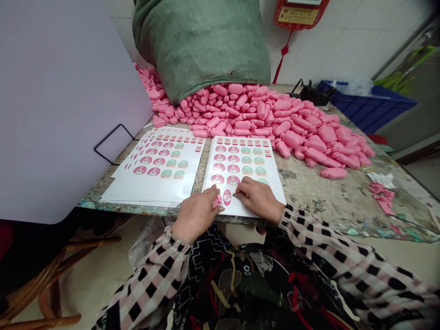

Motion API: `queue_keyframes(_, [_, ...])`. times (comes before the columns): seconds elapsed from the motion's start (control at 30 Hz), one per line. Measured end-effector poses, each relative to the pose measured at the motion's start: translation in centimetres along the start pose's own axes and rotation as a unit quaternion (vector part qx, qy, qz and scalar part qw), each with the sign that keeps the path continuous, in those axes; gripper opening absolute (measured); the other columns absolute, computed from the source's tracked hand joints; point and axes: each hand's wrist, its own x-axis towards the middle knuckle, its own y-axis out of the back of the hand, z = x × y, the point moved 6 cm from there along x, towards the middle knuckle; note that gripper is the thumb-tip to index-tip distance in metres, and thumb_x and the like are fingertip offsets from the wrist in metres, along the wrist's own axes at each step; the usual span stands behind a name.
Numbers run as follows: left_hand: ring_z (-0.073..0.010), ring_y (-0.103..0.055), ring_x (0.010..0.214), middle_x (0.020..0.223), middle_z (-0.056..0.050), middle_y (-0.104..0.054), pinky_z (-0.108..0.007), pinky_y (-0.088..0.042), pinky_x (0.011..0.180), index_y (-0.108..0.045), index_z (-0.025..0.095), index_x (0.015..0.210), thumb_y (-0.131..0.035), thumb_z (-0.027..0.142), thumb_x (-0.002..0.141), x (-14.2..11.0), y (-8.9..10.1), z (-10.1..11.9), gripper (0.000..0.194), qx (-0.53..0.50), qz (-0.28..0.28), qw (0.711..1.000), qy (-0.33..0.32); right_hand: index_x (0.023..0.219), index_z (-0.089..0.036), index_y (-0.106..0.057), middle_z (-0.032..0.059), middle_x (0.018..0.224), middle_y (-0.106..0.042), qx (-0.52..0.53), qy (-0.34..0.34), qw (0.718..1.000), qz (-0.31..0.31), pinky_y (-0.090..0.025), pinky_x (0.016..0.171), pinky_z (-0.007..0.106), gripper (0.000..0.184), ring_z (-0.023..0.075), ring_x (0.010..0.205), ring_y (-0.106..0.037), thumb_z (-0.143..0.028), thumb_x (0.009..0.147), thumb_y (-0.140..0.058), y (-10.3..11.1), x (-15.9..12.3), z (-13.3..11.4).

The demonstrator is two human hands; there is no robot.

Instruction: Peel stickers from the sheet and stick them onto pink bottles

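Observation:
My left hand [199, 210] is closed on a small pink bottle [217, 200], mostly hidden by the fingers, at the near edge of a sticker sheet. Just right of it is an upright oval pink label [227, 197]; whether it lies on the sheet or is lifted, I cannot tell. Curled beside that label, my right hand [260, 200] has thumb and fingertips drawn together over the sheet. Beneath both hands lies a stack of white sticker sheets [275, 183] with pink and green oval stickers and a row of small ones along the top.
More sticker sheets [154, 190] lie fanned out on the left. Behind, many pink bottles [240, 110] spill from a green sack [202, 46]. A pale panel [68, 110] stands at left. A blue crate [367, 105] and pink scraps [381, 196] are on the right.

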Motion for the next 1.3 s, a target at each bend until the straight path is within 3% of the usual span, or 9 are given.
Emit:
queue_keyframes(0.23, [-0.0312, -0.057, 0.103, 0.136, -0.002, -0.046, -0.043, -0.046, 0.076, -0.046, 0.027, 0.127, -0.052, 0.041, 0.08, 0.0, -0.3, -0.2, 0.049, -0.001, -0.003, 1.0, -0.003, 0.085, -0.022, -0.06, 0.0007, 0.087, -0.055, 0.072, -0.036, 0.996, 0.025, -0.034, 0.064, 0.024, 0.018, 0.0118, 0.075, -0.052, -0.033, 0.088, -0.046, -0.8, -1.0, 0.0])
queue_keyframes(0.47, [-0.0298, -0.058, 0.102, 0.139, 0.002, -0.042, -0.041, -0.046, 0.073, -0.046, 0.032, 0.126, -0.048, 0.044, 0.082, 0.2, -0.1, -0.1, 0.046, 0.007, -0.012, 1.0, -0.026, 0.083, -0.022, -0.058, 0.0002, 0.084, -0.055, 0.118, -0.141, 0.979, 0.086, -0.034, 0.065, 0.025, 0.015, 0.0131, 0.077, -0.053, -0.032, 0.087, -0.048, -1.6, -1.8, -0.1])
queue_keyframes(0.7, [-0.0278, -0.057, 0.105, 0.14, 0.005, -0.04, -0.041, -0.046, 0.077, -0.044, 0.034, 0.127, -0.047, 0.047, 0.082, 0.4, -0.2, -0.3, 0.047, 0.006, -0.017, 0.999, -0.033, 0.082, -0.022, -0.057, 0.0004, 0.083, -0.056, 0.118, -0.16, 0.976, 0.09, -0.033, 0.064, 0.025, 0.018, 0.013, 0.075, -0.053, -0.036, 0.087, -0.047, -1.4, -1.5, -0.3])
queue_keyframes(0.93, [-0.0224, -0.05, 0.116, 0.145, 0.007, -0.03, -0.034, -0.044, 0.086, -0.037, 0.034, 0.133, -0.048, 0.051, 0.079, 1.3, -0.4, -0.7, 0.058, -0.013, -0.078, 0.996, -0.051, 0.076, -0.023, -0.057, -0.0018, 0.08, -0.057, 0.108, -0.213, 0.967, 0.089, -0.029, 0.058, 0.025, 0.02, 0.0122, 0.07, -0.052, -0.043, 0.081, -0.055, -1.2, -1.2, -0.2])
queue_keyframes(1.13, [-0.0222, -0.049, 0.117, 0.145, 0.006, -0.031, -0.034, -0.042, 0.09, -0.039, 0.035, 0.132, -0.051, 0.049, 0.077, 1.4, -0.3, -0.8, 0.058, -0.031, -0.077, 0.996, -0.046, 0.073, -0.021, -0.057, 0.0001, 0.079, -0.056, 0.081, -0.163, 0.971, 0.154, -0.032, 0.059, 0.025, 0.02, 0.0122, 0.072, -0.053, -0.037, 0.084, -0.052, -0.2, -1.6, -1.5])
queue_keyframes(1.3, [-0.0238, -0.05, 0.116, 0.143, 0.004, -0.034, -0.035, -0.041, 0.091, -0.04, 0.036, 0.131, -0.053, 0.046, 0.077, 1.2, -0.3, -0.7, 0.056, -0.064, -0.062, 0.995, -0.051, 0.072, -0.021, -0.06, 0.002, 0.076, -0.057, 0.195, -0.137, 0.951, 0.199, -0.038, 0.065, 0.025, 0.023, 0.0129, 0.072, -0.053, -0.039, 0.084, -0.052, 0.2, -2.4, -1.5])
